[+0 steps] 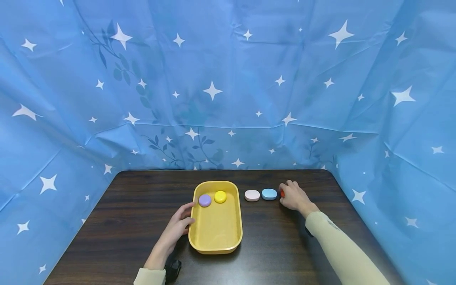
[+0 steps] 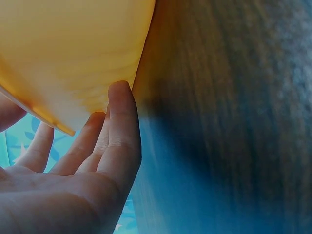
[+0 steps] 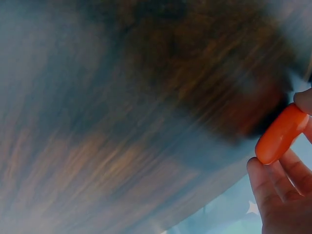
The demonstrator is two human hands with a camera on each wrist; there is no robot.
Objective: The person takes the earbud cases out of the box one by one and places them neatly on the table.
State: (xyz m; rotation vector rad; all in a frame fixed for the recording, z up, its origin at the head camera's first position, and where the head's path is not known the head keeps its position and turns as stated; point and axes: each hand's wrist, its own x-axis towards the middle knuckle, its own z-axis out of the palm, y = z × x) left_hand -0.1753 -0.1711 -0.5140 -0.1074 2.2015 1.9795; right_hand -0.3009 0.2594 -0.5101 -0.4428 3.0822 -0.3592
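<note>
At the right end of a short row, my right hand pinches a smooth, glossy orange rounded block between thumb and fingers. In the right wrist view the block is tilted; in the head view the hand hides most of it. My left hand holds the left side of a yellow tray, with fingers against its outer wall and the thumb at the rim. Inside the tray, near its far end, lie a purple round block and a yellow round block.
Between the tray and my right hand, a pale pink oval block and a light blue oval block lie side by side on the dark wooden table. A blue curtain with white stars surrounds the table's back and sides.
</note>
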